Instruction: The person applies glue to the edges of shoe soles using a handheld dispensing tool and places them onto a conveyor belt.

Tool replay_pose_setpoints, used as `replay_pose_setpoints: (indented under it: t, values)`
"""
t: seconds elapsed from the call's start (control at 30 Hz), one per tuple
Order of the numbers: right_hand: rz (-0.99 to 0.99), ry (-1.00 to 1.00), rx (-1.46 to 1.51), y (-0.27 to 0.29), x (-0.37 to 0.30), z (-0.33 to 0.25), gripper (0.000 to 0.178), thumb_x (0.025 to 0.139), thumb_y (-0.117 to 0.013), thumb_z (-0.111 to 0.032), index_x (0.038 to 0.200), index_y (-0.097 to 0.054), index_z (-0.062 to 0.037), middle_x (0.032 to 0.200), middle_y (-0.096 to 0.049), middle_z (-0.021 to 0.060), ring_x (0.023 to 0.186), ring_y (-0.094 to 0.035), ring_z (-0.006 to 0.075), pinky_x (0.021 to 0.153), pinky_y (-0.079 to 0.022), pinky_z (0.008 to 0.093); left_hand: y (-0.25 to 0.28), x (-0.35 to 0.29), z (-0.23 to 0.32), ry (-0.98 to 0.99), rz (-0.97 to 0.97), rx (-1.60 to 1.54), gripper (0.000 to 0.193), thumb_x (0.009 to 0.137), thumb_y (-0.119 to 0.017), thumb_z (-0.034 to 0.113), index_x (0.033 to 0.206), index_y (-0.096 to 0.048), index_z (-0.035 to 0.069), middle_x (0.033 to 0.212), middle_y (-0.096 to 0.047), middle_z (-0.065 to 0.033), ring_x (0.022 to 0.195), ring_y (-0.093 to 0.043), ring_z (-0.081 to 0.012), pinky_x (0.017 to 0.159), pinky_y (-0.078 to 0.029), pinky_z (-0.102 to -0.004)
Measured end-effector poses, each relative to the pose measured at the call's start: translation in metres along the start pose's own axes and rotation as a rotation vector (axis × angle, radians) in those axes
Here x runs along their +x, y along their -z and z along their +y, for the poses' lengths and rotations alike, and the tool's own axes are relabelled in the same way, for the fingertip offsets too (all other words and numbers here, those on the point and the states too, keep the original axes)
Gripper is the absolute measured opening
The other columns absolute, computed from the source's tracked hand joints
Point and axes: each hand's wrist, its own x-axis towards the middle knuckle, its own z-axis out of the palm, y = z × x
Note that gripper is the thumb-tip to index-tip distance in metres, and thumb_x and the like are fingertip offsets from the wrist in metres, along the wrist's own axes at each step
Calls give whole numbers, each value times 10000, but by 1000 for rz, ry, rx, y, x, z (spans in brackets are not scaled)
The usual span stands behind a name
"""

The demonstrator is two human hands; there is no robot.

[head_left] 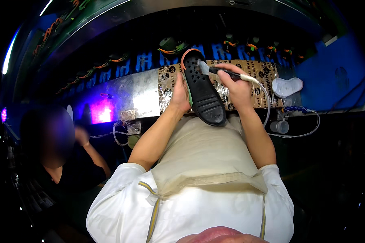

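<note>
My left hand (180,95) grips a black shoe sole (207,95) by its left edge, thumb along the side and the other fingers hidden behind. The sole is tilted, its orange-rimmed end pointing away from me and its near end above my apron. Several small holes dot its far half, and green shows along its left side. My right hand (236,85) is closed around a brush (223,73) with a black handle and a pale tube at its back end. Its whitish bristles meet the inner face of the sole among the holes.
Behind my hands runs a bench with a brown printed paper cover (247,73). A white shoe-shaped piece (287,87) lies at right, above a small clear cup (280,126). Farther back, a rack carries dark shoes with orange trim (172,45). Another person (65,162) is at left, near a purple light.
</note>
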Motion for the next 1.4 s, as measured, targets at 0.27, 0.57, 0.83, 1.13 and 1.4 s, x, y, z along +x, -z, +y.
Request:
replay_pose_setpoints:
  t: [0.27,0.57,0.83,1.13,1.4]
  values:
    - [5,214,-369,-19,-1,0,225,896,-751,-111,1101,-760,-20,968,-765,136,848,-729,220,750,-557,316,-8,15,-9,-36,46,166,739,1110,-134,614,1434,-542,90,1337,-655,-120,1210,-664,-254,1048,-565,-436]
    - [-390,146,-489,13,-11,-57,258,892,-761,-133,1128,-781,-31,966,-770,115,820,-698,179,730,-547,324,-9,19,19,-82,-57,254,790,1094,-93,645,1339,-591,83,1175,-703,-131,1068,-717,-244,967,-614,-416]
    - [-147,501,-388,-14,11,-23,263,887,-787,-100,1148,-787,-61,916,-741,84,818,-672,185,727,-530,299,-32,8,1,-113,-5,203,760,1097,-141,641,1444,-542,96,1299,-678,-115,1183,-687,-235,1011,-597,-410]
    - [-249,528,-451,-1,5,-28,247,911,-768,-107,1154,-786,-67,887,-744,70,856,-703,159,757,-562,304,-24,12,16,-110,-148,123,741,1069,-240,685,1409,-568,113,1330,-661,-120,1199,-667,-257,1019,-587,-431]
    - [-280,500,-441,-6,-11,-42,249,874,-795,-151,1119,-804,-110,868,-729,70,853,-678,241,915,-481,375,-34,23,38,-233,-221,88,801,1034,-278,726,1382,-556,61,1205,-677,-184,1094,-678,-318,962,-586,-460]
